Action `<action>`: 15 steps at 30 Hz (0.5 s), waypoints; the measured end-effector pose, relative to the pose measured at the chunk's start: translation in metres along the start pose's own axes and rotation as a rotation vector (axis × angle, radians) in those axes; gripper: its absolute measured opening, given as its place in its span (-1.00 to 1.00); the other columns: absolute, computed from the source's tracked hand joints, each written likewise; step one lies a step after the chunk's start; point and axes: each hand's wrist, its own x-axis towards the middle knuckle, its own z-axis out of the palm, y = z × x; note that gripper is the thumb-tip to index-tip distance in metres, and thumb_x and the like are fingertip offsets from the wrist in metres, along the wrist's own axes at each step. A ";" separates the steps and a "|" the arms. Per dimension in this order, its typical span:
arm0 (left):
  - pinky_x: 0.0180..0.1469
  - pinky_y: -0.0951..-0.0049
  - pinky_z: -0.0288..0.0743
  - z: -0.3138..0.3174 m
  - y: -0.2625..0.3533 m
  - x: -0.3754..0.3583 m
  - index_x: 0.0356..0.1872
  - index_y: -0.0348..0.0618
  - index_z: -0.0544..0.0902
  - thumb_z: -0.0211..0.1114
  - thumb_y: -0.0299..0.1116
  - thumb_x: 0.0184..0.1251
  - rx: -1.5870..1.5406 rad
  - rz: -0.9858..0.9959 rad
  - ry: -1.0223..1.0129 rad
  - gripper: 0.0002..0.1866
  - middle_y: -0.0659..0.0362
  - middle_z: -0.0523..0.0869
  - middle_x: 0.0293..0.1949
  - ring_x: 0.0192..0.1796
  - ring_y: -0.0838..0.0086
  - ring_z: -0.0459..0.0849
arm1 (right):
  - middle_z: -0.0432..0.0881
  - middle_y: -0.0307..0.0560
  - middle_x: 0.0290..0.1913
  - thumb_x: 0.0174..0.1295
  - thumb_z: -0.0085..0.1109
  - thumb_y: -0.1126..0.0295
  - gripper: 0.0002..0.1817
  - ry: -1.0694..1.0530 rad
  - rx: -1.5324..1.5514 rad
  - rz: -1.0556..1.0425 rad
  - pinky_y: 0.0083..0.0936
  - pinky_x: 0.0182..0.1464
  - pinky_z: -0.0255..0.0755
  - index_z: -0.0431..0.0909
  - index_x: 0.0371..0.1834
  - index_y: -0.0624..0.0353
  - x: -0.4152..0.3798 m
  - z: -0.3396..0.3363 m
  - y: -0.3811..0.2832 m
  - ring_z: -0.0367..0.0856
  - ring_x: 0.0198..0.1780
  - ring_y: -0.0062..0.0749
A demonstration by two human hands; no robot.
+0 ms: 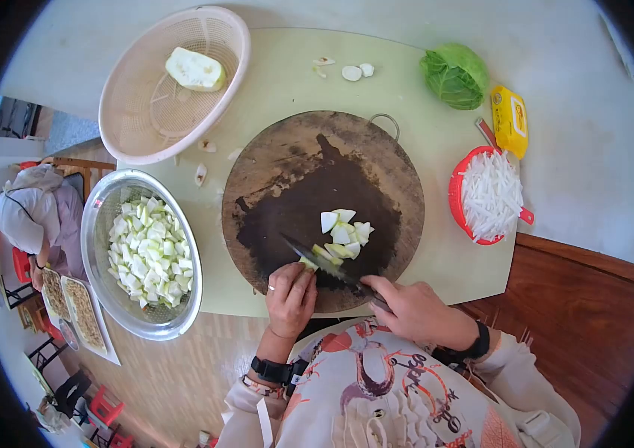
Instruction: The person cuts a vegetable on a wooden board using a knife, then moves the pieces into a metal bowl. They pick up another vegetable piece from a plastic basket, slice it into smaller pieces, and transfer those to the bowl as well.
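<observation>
My right hand [414, 310] is closed round the handle of a knife [332, 267], whose dark blade points up and left over the round wooden board [280, 160]. Beside the blade, the bent fingers of my left hand [291, 299] press on a pale green vegetable piece [308, 263], which they partly hide. Several cut chunks [345, 233] lie just beyond the knife on the wet, dark part of the board. To the left, a metal colander [196, 261] holds many similar chunks.
A pink basket [238, 45] with a peeled vegetable half [196, 69] stands at the upper left. Right of the board are a cabbage [455, 76], a yellow packet [509, 122] and a red strainer [457, 196] of white shreds. Another person [37, 216] bends over trays at far left.
</observation>
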 end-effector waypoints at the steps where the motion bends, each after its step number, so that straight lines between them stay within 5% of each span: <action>1: -0.11 0.20 0.51 0.000 0.000 -0.001 -0.31 -0.28 0.60 0.36 -0.68 -0.19 0.003 0.001 -0.006 -0.70 -0.03 0.59 -0.22 -0.16 0.04 0.59 | 0.65 0.14 -0.38 0.26 0.07 0.28 -0.59 0.000 -0.002 0.001 -0.18 -0.48 0.50 0.32 0.13 0.19 -0.006 0.000 0.002 0.64 -0.48 0.02; 15: -0.11 0.23 0.53 0.001 -0.006 -0.007 -0.34 -0.33 0.58 0.37 -0.65 -0.24 0.037 0.025 -0.030 -0.70 -0.02 0.61 -0.22 -0.13 0.06 0.61 | 0.66 0.14 -0.28 0.23 0.13 0.27 -0.54 -0.152 -0.037 -0.012 -0.23 -0.48 0.52 0.35 0.16 0.19 -0.018 0.000 0.008 0.65 -0.47 -0.04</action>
